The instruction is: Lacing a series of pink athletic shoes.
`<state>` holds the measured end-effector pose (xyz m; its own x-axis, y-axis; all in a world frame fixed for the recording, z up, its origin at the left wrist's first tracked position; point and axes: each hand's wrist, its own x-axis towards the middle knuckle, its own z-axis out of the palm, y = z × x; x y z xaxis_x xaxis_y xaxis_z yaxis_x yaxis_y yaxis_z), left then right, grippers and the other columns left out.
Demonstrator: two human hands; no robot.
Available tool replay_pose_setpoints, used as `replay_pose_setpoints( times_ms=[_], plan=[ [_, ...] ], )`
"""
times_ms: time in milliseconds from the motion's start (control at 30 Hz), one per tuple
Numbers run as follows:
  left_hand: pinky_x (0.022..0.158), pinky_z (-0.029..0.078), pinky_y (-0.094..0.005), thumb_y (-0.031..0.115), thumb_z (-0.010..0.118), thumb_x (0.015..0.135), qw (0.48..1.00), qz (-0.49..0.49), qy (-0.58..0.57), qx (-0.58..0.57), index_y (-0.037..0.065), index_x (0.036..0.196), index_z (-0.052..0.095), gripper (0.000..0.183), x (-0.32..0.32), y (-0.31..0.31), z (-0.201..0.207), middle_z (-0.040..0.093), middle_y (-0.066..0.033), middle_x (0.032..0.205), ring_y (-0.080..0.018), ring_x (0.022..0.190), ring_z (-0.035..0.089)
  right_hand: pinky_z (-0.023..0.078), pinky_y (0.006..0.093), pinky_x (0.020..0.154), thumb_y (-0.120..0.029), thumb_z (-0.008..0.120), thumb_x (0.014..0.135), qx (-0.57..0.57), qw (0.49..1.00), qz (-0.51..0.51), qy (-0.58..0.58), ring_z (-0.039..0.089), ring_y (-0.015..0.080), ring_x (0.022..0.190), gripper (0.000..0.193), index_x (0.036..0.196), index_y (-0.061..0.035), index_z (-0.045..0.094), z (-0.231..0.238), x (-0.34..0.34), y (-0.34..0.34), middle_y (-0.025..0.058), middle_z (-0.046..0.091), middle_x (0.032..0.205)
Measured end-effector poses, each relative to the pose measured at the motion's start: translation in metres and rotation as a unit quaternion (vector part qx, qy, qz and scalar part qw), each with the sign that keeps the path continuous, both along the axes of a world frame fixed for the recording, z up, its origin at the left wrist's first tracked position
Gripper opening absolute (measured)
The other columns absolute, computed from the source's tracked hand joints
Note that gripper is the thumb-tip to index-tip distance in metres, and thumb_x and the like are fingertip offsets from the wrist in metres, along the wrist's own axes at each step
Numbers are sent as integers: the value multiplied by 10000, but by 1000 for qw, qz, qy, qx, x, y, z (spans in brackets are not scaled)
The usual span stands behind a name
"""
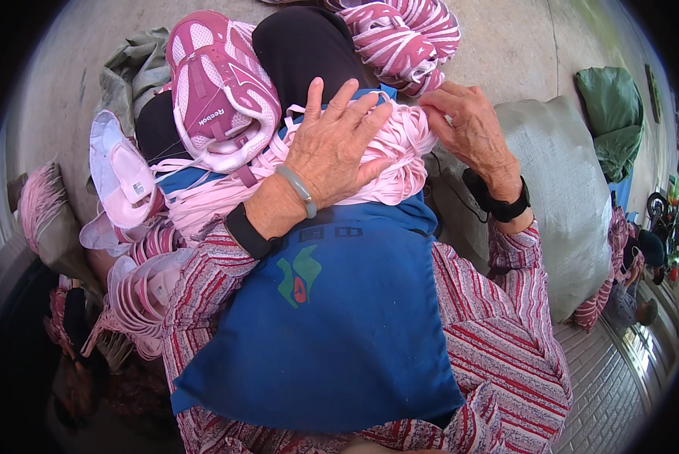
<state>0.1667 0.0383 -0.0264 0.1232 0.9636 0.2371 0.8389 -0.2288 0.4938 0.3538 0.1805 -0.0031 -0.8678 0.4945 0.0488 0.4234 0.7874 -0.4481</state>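
My left hand lies open with spread fingers on a bundle of pale pink shoelaces across my lap. At the bundle's right end is my right hand, thumb and index finger bent together in a pinch. Whether a lace is between these fingertips I cannot make out. A pink and white sneaker upper rests on my left knee, its toe pointing away from me. Loose laces run beneath it. Under the bundle spreads my blue apron.
Stacked pink uppers and a pale shoe lining are on my left. More striped pink uppers lie beyond my knees. On my right stands a large whitish sack, with a green bag behind it.
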Motion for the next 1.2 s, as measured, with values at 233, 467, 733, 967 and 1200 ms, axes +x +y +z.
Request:
replay_pose_setpoints(
  times_ms=[233,467,733,967,1200],
  plan=[
    [1023,306,-500,251,766,671,985,-110,-106,-79,84,1139,557,539,0,-18,17,546,-117,1121,-293,1142,498,491,333,680,-146,594,828,-268,961,-50,-40,633,260,735,209,944,15,659,11,15,-1,152,654,817],
    [1006,319,-497,106,774,600,990,-90,-75,-78,90,1086,545,537,8,-17,14,547,-112,1076,-273,1081,528,491,285,669,-194,624,841,-371,925,-81,-28,597,150,699,257,988,15,655,-4,29,-2,104,654,790],
    [1043,276,-526,108,758,602,993,-75,-75,-58,85,1056,563,494,8,-15,16,519,-131,1191,-302,1166,490,441,243,603,-173,607,887,-288,956,-53,-5,539,105,697,242,1038,16,626,-28,10,7,38,594,752],
    [1081,195,-571,273,754,671,993,-79,-14,-86,66,1165,512,587,10,-9,11,451,-177,1285,-362,1285,361,446,235,614,-141,560,914,-204,954,-184,119,537,69,694,160,912,4,626,-56,28,24,21,604,734],
    [1073,205,-568,303,740,695,996,-72,11,-55,47,1179,484,604,9,-8,-3,422,-168,1343,-355,1302,348,446,285,529,-58,459,860,-209,648,-494,541,534,176,602,137,745,-27,528,55,93,186,55,535,678]
  ],
)
